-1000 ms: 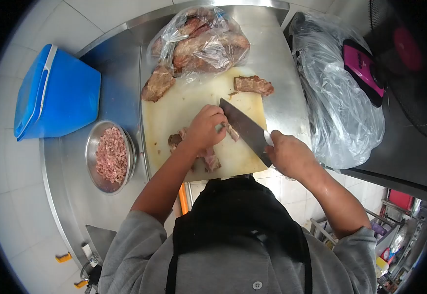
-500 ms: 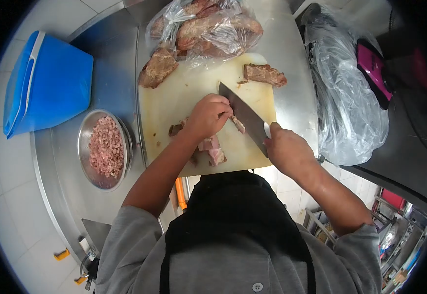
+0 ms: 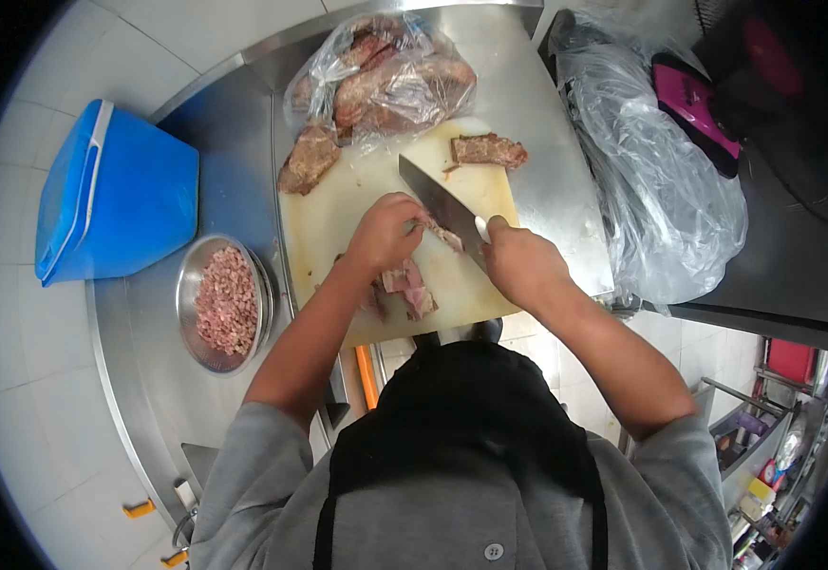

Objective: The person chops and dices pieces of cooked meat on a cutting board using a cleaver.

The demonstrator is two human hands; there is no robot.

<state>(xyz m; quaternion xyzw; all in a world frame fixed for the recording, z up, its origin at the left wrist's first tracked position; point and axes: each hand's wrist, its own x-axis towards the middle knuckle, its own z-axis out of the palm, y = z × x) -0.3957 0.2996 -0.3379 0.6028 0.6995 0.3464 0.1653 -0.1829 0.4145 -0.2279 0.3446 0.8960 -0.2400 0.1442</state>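
My right hand [image 3: 526, 266] is wrapped around the handle of a wide-bladed kitchen knife [image 3: 441, 201], its blade slanting up and left over the cutting board [image 3: 480, 290]. Beside the blade, the closed fingers of my left hand [image 3: 388, 233] hold a strip of meat [image 3: 444, 235] down on the board. Cut chunks of meat [image 3: 412, 290] lie just below that hand, some partly hidden by my wrist. Two larger browned pieces rest farther off: one meat piece [image 3: 488, 150] at the board's upper right, another [image 3: 310, 160] at its upper left.
A clear plastic bag of meat [image 3: 390, 85] sits at the board's far end. To the left are a metal colander [image 3: 189, 318] of diced meat [image 3: 227, 302] and a blue cooler [image 3: 139, 190]. Plastic bags [image 3: 656, 161] and a magenta-and-black object [image 3: 687, 106] lie on the right.
The whole view has shifted slightly. My left fingers have turned and pulled back a little from the blade, while my right hand keeps its hold on the knife.
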